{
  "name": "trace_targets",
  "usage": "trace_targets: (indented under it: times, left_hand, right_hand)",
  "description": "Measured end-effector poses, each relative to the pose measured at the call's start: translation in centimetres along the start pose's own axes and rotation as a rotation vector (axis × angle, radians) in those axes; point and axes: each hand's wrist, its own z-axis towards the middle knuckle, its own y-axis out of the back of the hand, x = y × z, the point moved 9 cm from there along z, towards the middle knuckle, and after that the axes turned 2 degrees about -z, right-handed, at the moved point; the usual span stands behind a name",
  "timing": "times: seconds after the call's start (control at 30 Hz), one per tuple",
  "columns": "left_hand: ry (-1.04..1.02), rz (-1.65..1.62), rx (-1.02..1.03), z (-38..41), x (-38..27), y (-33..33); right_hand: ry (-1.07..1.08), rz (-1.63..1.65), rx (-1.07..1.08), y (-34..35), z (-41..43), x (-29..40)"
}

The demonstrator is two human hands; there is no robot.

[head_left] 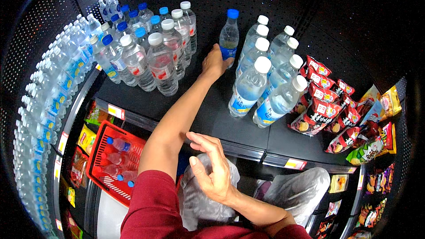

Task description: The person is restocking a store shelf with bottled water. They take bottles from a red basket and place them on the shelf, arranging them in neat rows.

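Observation:
My left hand (pixel 215 61) reaches to the back of the black shelf (pixel 206 113), its fingers and thumb around the lower part of a clear plastic bottle with a blue cap and blue label (pixel 229 35). The bottle stands upright, apart from its neighbours. Over my lap, in front of the shelf edge, my right hand (pixel 212 169) is raised with fingers apart and nothing in it. To the right of the held bottle stand two rows of white-capped bottles with blue labels (pixel 247 86). On the left are rows of bottles with white and blue caps (pixel 162 63).
A red plastic basket (pixel 99 136) with several bottles lying in it is at the lower left. Red snack bags (pixel 315 113) stand on the shelf's right. Many small water bottles (pixel 49 99) line the left side. Price tags (pixel 116 112) run along the shelf edge. Packets hang below.

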Motion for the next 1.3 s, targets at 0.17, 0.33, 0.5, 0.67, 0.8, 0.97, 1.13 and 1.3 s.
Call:
trace_targets:
  times: [0.17,0.33,0.5,0.67,0.8,0.97,1.13,1.3]
  left_hand:
    - [-0.007,-0.004,0.004,0.8,-0.4,-0.5]
    - [0.022,0.007,-0.001,1.6,-0.2,-0.7]
    - [0.074,0.008,0.047,1.5,-1.0,-0.9]
    - [0.069,-0.010,0.035,1.6,-0.9,-0.7]
    - [0.095,-0.008,0.046,1.5,-1.3,-0.9]
    - [0.106,-0.026,0.030,0.9,-0.9,-0.5]
    - [-0.097,-0.030,-0.226,-3.8,0.0,1.8]
    - [-0.293,-0.335,-0.185,-16.0,-1.1,7.0]
  right_hand:
    - [0.010,-0.003,0.006,0.1,-0.1,-0.4]
    - [0.013,0.016,0.023,0.3,-0.1,-0.7]
    - [0.011,0.056,-0.008,0.5,-0.1,-0.7]
    - [-0.004,0.080,-0.013,0.5,-0.2,-0.8]
    - [-0.026,0.089,-0.013,0.7,-0.1,-0.7]
    - [-0.018,0.093,-0.016,0.5,0.0,-0.4]
    - [-0.005,0.090,-0.029,0.2,-0.1,-0.7]
    - [-0.022,0.068,-0.074,0.4,-0.9,-1.8]
